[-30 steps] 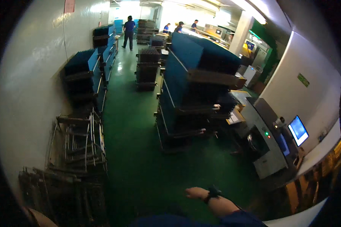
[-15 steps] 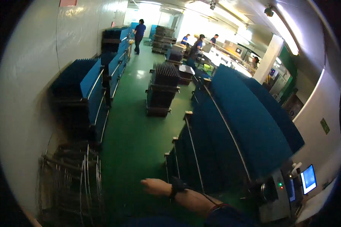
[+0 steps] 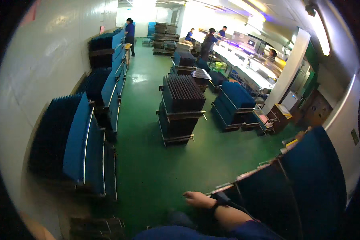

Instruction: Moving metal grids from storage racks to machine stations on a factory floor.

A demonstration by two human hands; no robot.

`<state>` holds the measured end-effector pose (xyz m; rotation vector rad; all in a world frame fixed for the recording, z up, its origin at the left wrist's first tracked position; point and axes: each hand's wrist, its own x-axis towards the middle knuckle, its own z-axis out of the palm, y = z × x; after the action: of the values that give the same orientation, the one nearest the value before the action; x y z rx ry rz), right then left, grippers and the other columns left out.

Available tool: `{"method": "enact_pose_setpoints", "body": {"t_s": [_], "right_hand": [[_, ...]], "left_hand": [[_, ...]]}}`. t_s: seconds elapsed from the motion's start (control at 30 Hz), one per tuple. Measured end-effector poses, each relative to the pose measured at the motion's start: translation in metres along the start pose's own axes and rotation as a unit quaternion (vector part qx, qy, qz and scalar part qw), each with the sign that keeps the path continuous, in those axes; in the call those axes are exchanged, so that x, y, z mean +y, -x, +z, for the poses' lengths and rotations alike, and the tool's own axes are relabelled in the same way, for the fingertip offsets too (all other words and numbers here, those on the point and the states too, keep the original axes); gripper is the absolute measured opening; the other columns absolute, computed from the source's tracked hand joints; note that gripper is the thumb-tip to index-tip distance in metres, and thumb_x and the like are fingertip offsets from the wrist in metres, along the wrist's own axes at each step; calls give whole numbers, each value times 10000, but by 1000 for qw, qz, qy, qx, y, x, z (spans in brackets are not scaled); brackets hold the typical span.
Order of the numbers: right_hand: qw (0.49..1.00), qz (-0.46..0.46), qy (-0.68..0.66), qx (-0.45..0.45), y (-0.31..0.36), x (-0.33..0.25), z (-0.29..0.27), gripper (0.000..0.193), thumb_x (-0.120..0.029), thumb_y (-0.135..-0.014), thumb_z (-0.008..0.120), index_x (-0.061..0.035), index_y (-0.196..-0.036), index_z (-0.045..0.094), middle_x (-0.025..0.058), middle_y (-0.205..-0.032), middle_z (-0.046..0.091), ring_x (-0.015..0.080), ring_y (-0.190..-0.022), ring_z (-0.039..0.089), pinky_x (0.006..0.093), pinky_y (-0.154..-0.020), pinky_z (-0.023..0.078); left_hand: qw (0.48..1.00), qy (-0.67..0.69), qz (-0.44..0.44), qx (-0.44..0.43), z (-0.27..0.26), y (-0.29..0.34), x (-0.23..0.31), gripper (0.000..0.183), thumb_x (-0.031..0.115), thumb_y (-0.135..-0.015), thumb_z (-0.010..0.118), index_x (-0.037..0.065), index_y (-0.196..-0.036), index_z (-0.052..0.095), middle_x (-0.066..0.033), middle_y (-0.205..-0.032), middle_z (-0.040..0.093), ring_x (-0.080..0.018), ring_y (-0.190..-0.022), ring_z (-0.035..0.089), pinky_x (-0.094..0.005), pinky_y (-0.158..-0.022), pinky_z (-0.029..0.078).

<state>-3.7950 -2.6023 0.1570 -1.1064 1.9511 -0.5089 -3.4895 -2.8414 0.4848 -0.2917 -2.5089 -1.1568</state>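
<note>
My right hand [image 3: 198,199] reaches in from the lower edge over the green floor, with a dark band round its wrist. Its fingers are loosely curled together, and nothing shows in them. Close beside it on the right stands a tall stack of dark blue panels [image 3: 316,176] in metal-edged racks. At the lower left rim only a blurred bit of my left arm [image 3: 38,229] shows; the fingers of that hand are hidden. My blue clothing fills the bottom middle.
Racks of blue panels [image 3: 78,140] line the left wall. A dark rack stack [image 3: 184,96] stands mid-floor, with blue racks [image 3: 234,102] behind it. A low metal rack [image 3: 96,228] sits at lower left. Several people work farther off, some along a bright line [image 3: 244,60].
The view has moved forward and turned: the right-hand panel stack has slid to the lower right, the mid-floor stack looks nearer. My right hand appears farther right in the picture.
</note>
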Motion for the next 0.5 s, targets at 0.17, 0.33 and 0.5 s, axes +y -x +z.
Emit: {"method": "enact_pose_setpoints", "body": {"t_s": [0.17, 0.33, 0.5], "right_hand": [[992, 75, -92, 51, -109, 57, -91, 431, -245, -957, 601, -28, -1328, 581, 175, -1214, 691, 301, -1115, 671, 397, -947, 529], [998, -32, 13, 46, -286, -16, -235, 405, -201, -949, 597, -30, -1316, 587, 191, -1201, 684, 333, -1108, 667, 404, -953, 526], [968, -235, 56, 64, -474, -137, -373, 384, -183, -949, 594, -26, -1300, 587, 204, -1187, 660, 371, -1088, 645, 420, -932, 526]], "left_hand": [[1000, -4, -6, 0, -57, -110, -142, 557, 544, -1006, 505, 249, -1477, 499, -38, -1591, 390, -282, -1478, 324, -480, -1207, 249], [998, -13, -51, 35, -129, -205, -265, 560, 547, -1006, 503, 249, -1480, 496, -40, -1592, 388, -282, -1478, 325, -479, -1208, 248], [991, -16, -101, 86, -200, -283, -379, 563, 550, -1006, 501, 250, -1483, 492, -42, -1593, 387, -282, -1478, 326, -478, -1209, 247]]}}
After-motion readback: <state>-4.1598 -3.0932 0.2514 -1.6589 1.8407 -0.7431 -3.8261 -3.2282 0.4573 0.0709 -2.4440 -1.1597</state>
